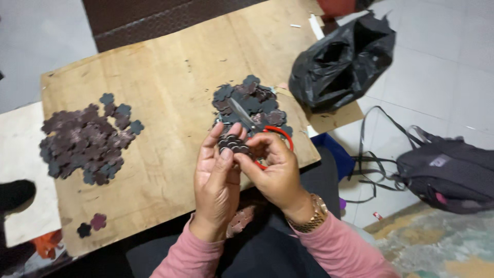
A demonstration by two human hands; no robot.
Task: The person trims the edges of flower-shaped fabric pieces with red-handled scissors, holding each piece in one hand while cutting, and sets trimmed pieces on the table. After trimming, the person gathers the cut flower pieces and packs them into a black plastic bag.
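My left hand (pixel 216 177) pinches a small stack of dark flower-shaped cutouts (pixel 233 143) between thumb and fingers. My right hand (pixel 275 170) holds red-handled scissors (pixel 257 128), fingers through the loops and the blades pointing away over a pile of dark cutouts (pixel 252 100) on the wooden board (pixel 170 77). The right fingers also touch the stack. A larger pile of the same cutouts (pixel 85 139) lies at the board's left. A gold wristwatch (pixel 311 216) sits on my right wrist.
Two loose cutouts (pixel 91 225) lie near the board's front left corner. A black plastic bag (pixel 339 62) sits at the board's right edge. A dark backpack (pixel 447 172) with straps lies on the tiled floor to the right. White board at left.
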